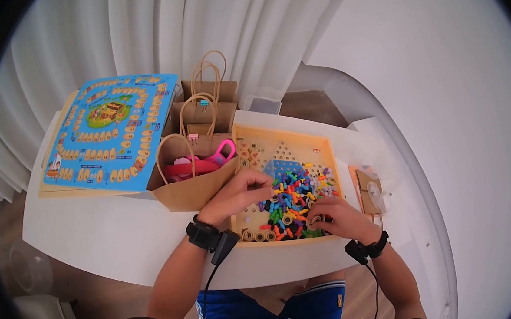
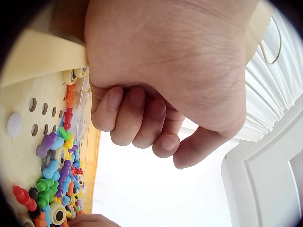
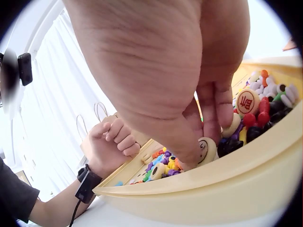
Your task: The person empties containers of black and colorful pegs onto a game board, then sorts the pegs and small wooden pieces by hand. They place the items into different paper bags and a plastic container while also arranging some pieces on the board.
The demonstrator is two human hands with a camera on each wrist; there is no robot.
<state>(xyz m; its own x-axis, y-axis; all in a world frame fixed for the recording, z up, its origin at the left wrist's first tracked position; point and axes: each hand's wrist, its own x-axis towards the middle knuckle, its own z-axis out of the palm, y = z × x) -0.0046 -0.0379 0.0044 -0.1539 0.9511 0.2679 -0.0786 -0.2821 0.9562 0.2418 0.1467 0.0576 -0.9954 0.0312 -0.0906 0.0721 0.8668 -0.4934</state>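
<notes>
The left hand (image 1: 247,192) hovers over the left part of a wooden tray (image 1: 337,173), above the pieces. In the left wrist view the fingers of this hand (image 2: 142,118) are curled towards the palm, and nothing shows between them. At the tray's near right part, the right hand (image 1: 339,218) reaches down into the pile of small coloured pegs (image 1: 292,202). The right wrist view shows its thumb and fingers round a pale wooden disc (image 3: 207,151) with a printed face. Another disc (image 3: 247,102) with a red character lies beside the fingers.
Several round discs (image 1: 260,236) stand along the tray's near left edge. Left of the tray are paper bags (image 1: 194,192), one holding pink-handled scissors (image 1: 224,153), and a blue game board (image 1: 110,132). A small brown packet (image 1: 369,192) lies to the right. White curtains hang behind.
</notes>
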